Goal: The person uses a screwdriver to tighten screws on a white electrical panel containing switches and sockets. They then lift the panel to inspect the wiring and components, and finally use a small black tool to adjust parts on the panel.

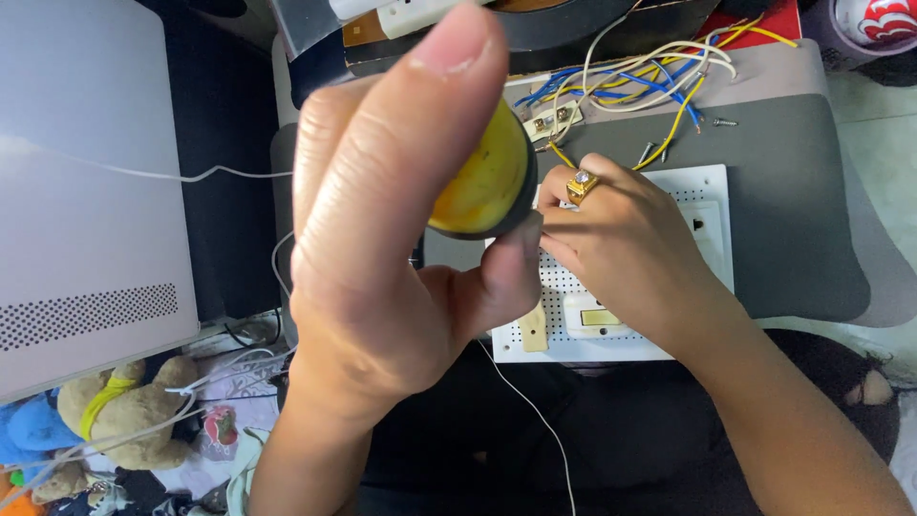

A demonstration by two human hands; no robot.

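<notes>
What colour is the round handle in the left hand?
Yellow with a black rim, head view.

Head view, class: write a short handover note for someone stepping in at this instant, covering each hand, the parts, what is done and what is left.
Left hand: raised, gripping a yellow tool handle.
Right hand: resting on the white perforated board, fingertips at the handle's end.
Loose blue, yellow and white wires and screws lie behind on the grey pad.
Done: switch pieces sit on the board.
Left: wires appear unconnected.
</notes>
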